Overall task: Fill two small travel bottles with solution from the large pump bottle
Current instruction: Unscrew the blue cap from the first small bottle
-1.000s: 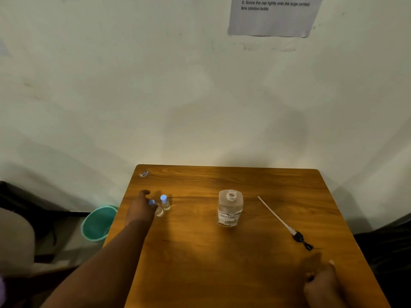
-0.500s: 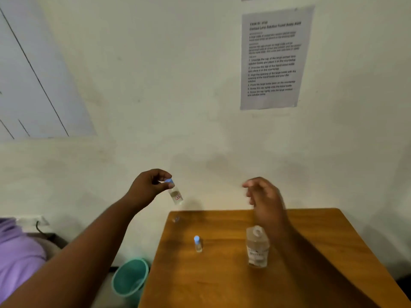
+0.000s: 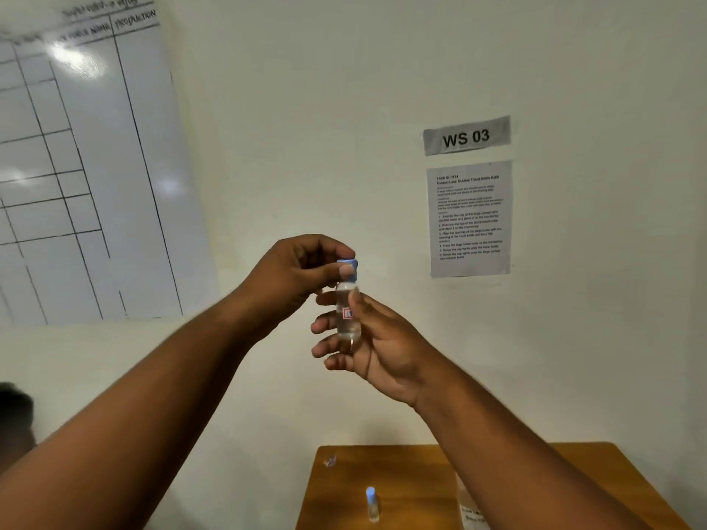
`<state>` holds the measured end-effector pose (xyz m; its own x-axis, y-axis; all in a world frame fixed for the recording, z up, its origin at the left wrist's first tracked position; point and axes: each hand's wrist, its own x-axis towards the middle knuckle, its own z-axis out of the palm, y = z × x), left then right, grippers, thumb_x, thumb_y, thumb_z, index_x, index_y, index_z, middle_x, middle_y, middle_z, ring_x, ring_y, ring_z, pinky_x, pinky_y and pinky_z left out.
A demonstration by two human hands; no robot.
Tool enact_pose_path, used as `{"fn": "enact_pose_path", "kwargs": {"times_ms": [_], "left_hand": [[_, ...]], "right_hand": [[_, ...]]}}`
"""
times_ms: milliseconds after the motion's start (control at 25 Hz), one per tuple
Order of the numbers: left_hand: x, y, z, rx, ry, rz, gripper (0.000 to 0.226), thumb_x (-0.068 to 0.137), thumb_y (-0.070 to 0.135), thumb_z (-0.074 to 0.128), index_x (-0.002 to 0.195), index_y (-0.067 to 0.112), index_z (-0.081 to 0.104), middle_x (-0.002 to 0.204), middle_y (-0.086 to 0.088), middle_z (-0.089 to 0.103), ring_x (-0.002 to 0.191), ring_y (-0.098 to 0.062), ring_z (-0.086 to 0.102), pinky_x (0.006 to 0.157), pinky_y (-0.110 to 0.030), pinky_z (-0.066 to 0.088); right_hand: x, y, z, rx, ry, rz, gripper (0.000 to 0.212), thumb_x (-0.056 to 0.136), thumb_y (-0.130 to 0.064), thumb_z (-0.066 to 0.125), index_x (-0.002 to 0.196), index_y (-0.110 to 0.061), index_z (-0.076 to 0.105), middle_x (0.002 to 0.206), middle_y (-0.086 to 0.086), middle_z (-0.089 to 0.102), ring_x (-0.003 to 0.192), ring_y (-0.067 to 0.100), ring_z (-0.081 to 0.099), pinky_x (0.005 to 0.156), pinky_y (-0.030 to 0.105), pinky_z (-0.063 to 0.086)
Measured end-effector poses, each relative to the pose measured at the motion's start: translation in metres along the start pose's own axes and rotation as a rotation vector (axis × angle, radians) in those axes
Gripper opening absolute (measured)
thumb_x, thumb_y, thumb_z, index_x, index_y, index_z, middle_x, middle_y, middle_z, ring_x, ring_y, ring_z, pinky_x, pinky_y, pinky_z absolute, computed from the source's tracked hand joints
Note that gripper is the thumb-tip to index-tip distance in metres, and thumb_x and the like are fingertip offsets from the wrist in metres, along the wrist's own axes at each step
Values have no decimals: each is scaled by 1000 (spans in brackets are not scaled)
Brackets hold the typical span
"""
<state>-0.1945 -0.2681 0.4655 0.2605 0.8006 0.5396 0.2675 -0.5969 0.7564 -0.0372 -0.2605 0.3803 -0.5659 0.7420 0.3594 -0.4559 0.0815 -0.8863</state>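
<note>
pale wall behind raised travel bottle (image 3: 348,313), right hand (image 3: 377,338) gripping body, left hand (image 3: 296,277) pinching cap (image 3: 347,266)

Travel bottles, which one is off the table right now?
The travel bottle with the red label: both hands hold it up, left hand on its blue cap, right hand around its body. The other bottle stands on the table.

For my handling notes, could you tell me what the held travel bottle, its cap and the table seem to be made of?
Travel bottle: clear, glossy, probably plastic; the fingers show through.
Cap: opaque pale blue, likely plastic.
Table: orange-brown with grain lines and slight sheen, wood or wood-look laminate.
</note>
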Motion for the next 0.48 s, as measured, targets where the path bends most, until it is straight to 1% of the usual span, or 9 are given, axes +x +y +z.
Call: {"fn": "enact_pose_path", "kwargs": {"times_ms": [80, 200, 280, 360, 400, 480], "left_hand": [[-8, 16, -2, -41, -33, 10, 12, 92, 13, 69, 103, 12, 72, 99, -8, 78, 80, -14, 69, 69, -28, 50], [-17, 33, -4, -144, -109, -11, 20, 91, 23, 63, 108, 14, 69, 110, -12, 77, 96, -24, 72, 81, -32, 57], [-23, 40, -6, -220, -130, -9, 24, 88, 23, 63, 108, 13, 69, 112, -14, 77, 103, -28, 72, 86, -33, 58], [-26, 43, -8, -224, -137, 8, 24, 87, 22, 64, 108, 12, 70, 114, -13, 76, 107, -32, 70, 88, -35, 56], [-28, 45, -8, -211, -138, 10, 24, 87, 22, 64, 107, 12, 70, 115, -12, 76, 104, -32, 69, 85, -33, 55], [-31, 48, -5, -197, -128, 13, 24, 85, 22, 65, 106, 11, 69, 114, -11, 77, 86, -19, 70, 73, -25, 54]], "right_hand": [[-5, -11, 12, 101, -53, -29, 40, 96, -43, 54, 118, -11, 60, 97, 13, 64, 79, 29, 63, 67, 34, 50], [-10, -23, 25, 184, -139, -14, 31, 95, -39, 57, 114, -13, 57, 88, 11, 61, 70, 24, 59, 60, 30, 47], [-13, -29, 33, 198, -182, -3, 38, 93, -48, 57, 116, -18, 53, 84, 9, 58, 67, 22, 54, 58, 29, 43], [-16, -31, 38, 173, -171, -4, 49, 91, -59, 52, 120, -19, 55, 83, 8, 58, 69, 22, 53, 57, 29, 42], [-16, -32, 40, 157, -141, -14, 52, 91, -60, 51, 118, -16, 57, 83, 7, 59, 70, 22, 55, 56, 28, 43], [-18, -32, 41, 150, -93, -41, 49, 91, -57, 52, 108, -12, 62, 81, 4, 59, 65, 18, 56, 50, 25, 43]]}}
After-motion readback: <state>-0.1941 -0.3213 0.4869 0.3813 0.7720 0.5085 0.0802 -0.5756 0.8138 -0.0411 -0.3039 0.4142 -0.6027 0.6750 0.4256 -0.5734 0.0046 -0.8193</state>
